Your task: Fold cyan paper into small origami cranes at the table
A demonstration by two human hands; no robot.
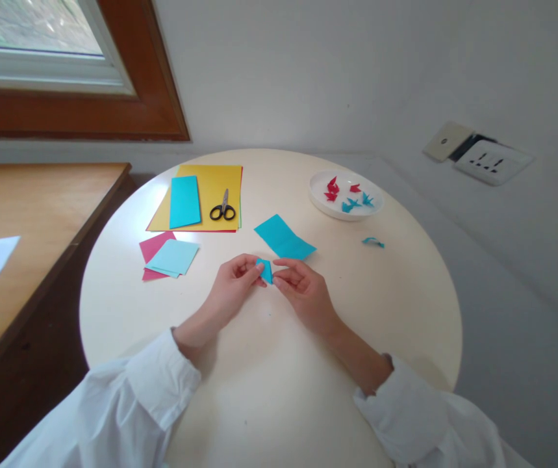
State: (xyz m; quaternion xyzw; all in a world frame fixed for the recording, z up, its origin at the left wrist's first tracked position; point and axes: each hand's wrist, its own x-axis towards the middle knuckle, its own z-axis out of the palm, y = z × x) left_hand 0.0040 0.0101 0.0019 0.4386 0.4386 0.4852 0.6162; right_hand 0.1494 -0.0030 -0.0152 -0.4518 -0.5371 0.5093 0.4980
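Observation:
My left hand pinches a small folded piece of blue paper between thumb and fingers, just above the table. Close by its right edge is my right hand, thumb and index finger apart and the other fingers curled; whether the thumb tip touches the paper I cannot tell. Just beyond both hands lies a larger blue paper sheet, slightly bent by creases.
A white dish at the back right holds several red and blue folded paper birds. A blue paper strip lies before it. At left are scissors, yellow sheets, a blue stack and pale blue squares over pink ones.

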